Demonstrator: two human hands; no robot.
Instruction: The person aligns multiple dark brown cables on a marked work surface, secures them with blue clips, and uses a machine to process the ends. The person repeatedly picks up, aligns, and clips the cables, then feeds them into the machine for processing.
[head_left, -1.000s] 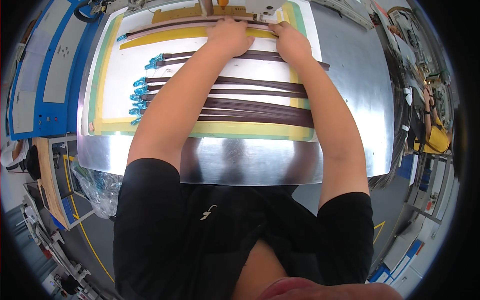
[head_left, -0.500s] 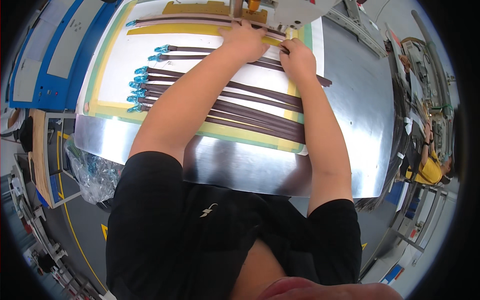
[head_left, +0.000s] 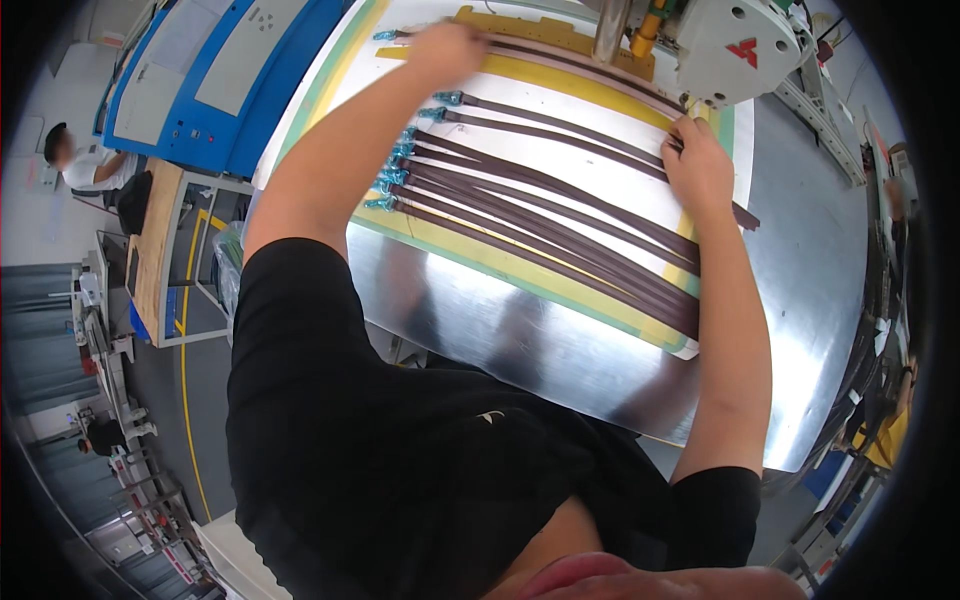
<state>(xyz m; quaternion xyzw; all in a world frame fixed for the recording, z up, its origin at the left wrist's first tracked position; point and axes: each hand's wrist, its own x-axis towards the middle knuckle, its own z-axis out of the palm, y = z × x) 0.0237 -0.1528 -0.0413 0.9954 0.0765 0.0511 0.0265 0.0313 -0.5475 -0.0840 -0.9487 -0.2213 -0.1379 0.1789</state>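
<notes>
A long dark brown strap lies in a yellow template at the far side of the white work board. Its left end carries a blue wrapped fitting. My left hand, smeared by motion, is over the strap close to that fitting; its fingers do not show clearly. Beside the strap's right end, my right hand has its fingers curled together, and what they hold, if anything, is hidden. Nearer me, several more brown straps with blue wrapped ends lie side by side, running under my right forearm.
A machine head with a metal column stands over the board's far right. The shiny metal table surrounds the board. A blue cabinet and a wooden-topped bench are at left; another person is beyond.
My left hand has moved left along the strap, from near its middle to near the blue fitting. My right hand stays by the strap's right end. The whole view has turned and shifted.
</notes>
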